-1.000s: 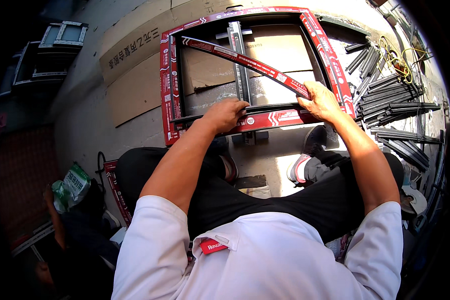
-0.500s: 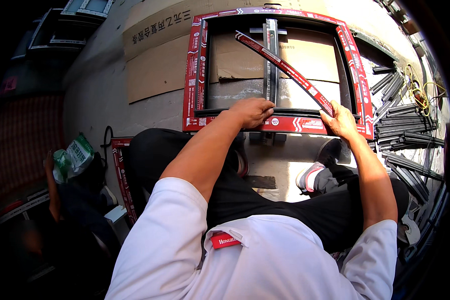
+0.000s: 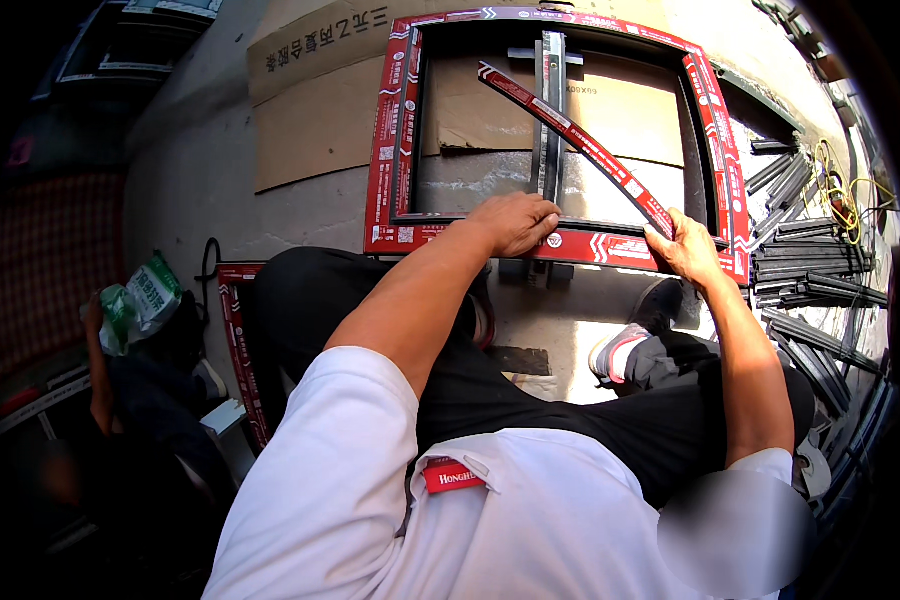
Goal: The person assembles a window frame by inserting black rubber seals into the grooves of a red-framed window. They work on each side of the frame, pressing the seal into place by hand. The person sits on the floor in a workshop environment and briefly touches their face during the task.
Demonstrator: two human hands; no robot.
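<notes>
Red strip [image 3: 577, 140] aslant over the frame [image 3: 385, 150], near end in the right hand [image 3: 688, 250]

Pinched at its near end between the right thumb and fingers, just above the right half of the frame's near rail [image 3: 610, 248]; exact contact hard to make out at this size. From that grip, away and leftward: the strip's long axis, diagonal across the frame's opening, over the dark bar [image 3: 550, 175], to a free end short of the frame's far left corner. Right hand clearly nearer to the strip than the left; right forearm in from the near right side of the frame, wrist over its near rail. Left hand [image 3: 515, 224] palm down on the middle of the same rail, fingers curled, no telling how tightly; left forearm slanting in from the near left. Beyond the frame's left side, cardboard [image 3: 315, 150]; beyond its right, dark profiles [image 3: 810, 268] in a pile.
</notes>
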